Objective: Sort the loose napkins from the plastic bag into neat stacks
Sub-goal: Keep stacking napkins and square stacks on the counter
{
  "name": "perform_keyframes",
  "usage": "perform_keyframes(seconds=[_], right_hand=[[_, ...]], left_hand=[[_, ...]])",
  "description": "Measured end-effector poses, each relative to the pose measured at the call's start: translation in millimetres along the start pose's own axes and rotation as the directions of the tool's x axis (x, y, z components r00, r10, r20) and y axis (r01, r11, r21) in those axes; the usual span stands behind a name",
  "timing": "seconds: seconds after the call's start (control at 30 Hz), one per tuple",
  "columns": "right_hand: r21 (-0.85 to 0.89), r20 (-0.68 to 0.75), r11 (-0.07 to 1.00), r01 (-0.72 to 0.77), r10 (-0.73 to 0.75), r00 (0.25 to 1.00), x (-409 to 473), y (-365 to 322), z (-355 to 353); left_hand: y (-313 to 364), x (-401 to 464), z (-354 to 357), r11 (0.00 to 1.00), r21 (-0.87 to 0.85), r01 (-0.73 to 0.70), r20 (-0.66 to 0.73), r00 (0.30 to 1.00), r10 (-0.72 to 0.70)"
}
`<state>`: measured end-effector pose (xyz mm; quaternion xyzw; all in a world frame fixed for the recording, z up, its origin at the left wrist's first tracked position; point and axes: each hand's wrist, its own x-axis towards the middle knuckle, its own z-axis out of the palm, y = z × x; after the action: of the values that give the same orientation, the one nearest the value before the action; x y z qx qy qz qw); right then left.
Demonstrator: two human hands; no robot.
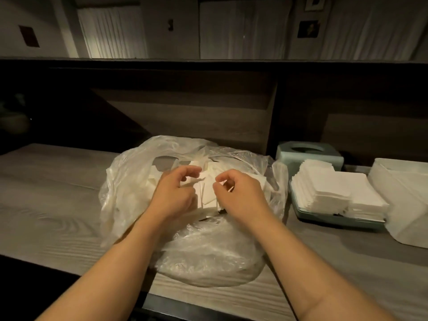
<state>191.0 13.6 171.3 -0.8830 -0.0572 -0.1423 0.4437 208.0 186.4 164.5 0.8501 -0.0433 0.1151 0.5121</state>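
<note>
the loose napkins lie in a jumbled white heap inside the open mouth of the plastic bag, which sits on the wooden counter; all places below are given from the bag. over its mouth, the left hand has its fingers curled and appears to pinch a napkin edge. the right hand is likewise curled, thumb and forefinger seemingly nipping a thin napkin edge; the exact contact is hard to make out in the dim light. to the right of the bag, a neat stack of napkins rests on a teal tray; beyond that a larger white pile. behind the tray stands a teal dispenser box.

risks, as judged: thin sheets cling, so one pinch may lift several and spoil the count or alignment. the slack bag film may snag on the wrists and drag along. the stack's upper layers already sit offset; a careless drop could topple them.
</note>
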Motion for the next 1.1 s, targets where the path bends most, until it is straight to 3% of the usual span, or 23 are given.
perform_keyframes(seconds=[0.2,0.4,0.93,1.1], right_hand=[[-0.194,0.101,0.981,0.026,-0.007,0.995,-2.2,7.0,7.0],[-0.169,0.064,0.986,-0.01,0.021,0.998,-3.1,5.0,8.8],[-0.26,0.104,0.962,-0.087,0.117,0.988,-2.6,1.3,13.2],[-0.134,0.054,0.986,-0.103,0.111,0.992,-1.0,4.7,13.7]], left_hand=[[-9.5,0.2,-4.7,0.997,0.079,0.006,0.09,0.996,-0.013],[-5.8,-1.2,-7.0,0.96,0.263,-0.092,0.099,0.993,0.068],[-7.5,-0.6,-8.3,0.948,0.294,-0.12,0.119,0.989,0.088],[-4.7,-3.5,-10.1,0.948,0.298,-0.11,0.085,0.993,0.088]])
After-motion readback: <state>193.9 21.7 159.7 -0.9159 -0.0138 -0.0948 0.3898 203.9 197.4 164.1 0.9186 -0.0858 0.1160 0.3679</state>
